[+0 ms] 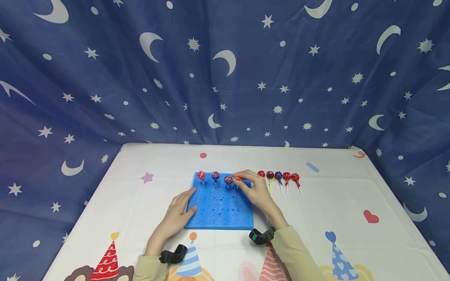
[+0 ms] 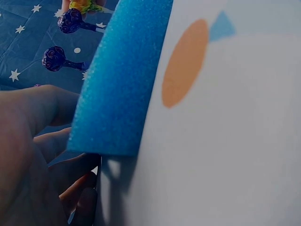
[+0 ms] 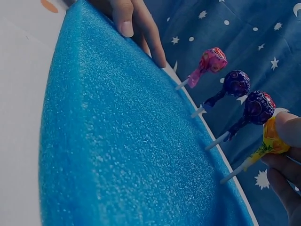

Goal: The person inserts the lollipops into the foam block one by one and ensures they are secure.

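A blue foam board with small holes lies on the table. Along its far edge stand a pink lollipop and two dark purple ones, the nearer purple lollipop beside my right hand. My right hand pinches a yellow-wrapped lollipop by its head; its white stick meets the foam at the end of the row. My left hand rests at the board's left edge, thumb on top and fingers extended along the side. In the left wrist view, the left hand touches the foam's edge.
Right of the board, several lollipops lie in a row, with a purple lollipop among red ones such as the outermost red lollipop. A white patterned cloth covers the table. Behind hangs a dark blue curtain with moons and stars.
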The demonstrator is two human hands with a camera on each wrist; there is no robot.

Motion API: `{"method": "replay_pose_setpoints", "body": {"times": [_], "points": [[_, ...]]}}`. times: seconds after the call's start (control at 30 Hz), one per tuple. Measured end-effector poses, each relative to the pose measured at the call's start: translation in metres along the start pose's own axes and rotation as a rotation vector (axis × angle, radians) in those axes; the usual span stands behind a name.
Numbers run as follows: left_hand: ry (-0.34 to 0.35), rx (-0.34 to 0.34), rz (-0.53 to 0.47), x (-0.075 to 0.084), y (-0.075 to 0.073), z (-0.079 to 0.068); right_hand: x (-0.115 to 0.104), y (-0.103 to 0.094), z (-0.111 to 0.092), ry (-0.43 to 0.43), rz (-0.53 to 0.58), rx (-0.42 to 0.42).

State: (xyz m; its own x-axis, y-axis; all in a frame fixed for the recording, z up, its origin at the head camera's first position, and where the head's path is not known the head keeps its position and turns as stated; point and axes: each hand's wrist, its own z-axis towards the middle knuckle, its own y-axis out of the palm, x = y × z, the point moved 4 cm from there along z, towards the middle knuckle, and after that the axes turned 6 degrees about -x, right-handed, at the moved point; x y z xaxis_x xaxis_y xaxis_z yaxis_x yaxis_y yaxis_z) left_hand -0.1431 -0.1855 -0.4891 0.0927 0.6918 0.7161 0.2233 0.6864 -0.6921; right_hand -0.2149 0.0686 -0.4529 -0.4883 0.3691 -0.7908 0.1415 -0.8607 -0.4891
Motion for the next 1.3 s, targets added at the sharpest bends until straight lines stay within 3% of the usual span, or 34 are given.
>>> {"method": "replay_pose_setpoints", "body": {"times": [0.33,0.6,0.77,1.03,1.3], "points": [[-0.005,-0.002,0.003,0.001,0.000,0.000,0.003,0.000,-0.003,0.054,0.012,-0.020],[0.017,0.007,0.003,0.001,0.002,0.001,-0.035,-0.007,-0.004,0.075,0.004,-0.002],[0.013,0.008,0.006,0.001,0.001,0.001,-0.030,-0.008,-0.003,0.076,0.001,0.002],[0.014,0.008,0.005,0.001,0.001,0.001,0.002,-0.005,-0.002,0.075,0.018,0.024],[0.010,0.007,0.005,0.002,0.000,0.000,0.006,-0.009,-0.004,0.060,0.076,0.009]]}}
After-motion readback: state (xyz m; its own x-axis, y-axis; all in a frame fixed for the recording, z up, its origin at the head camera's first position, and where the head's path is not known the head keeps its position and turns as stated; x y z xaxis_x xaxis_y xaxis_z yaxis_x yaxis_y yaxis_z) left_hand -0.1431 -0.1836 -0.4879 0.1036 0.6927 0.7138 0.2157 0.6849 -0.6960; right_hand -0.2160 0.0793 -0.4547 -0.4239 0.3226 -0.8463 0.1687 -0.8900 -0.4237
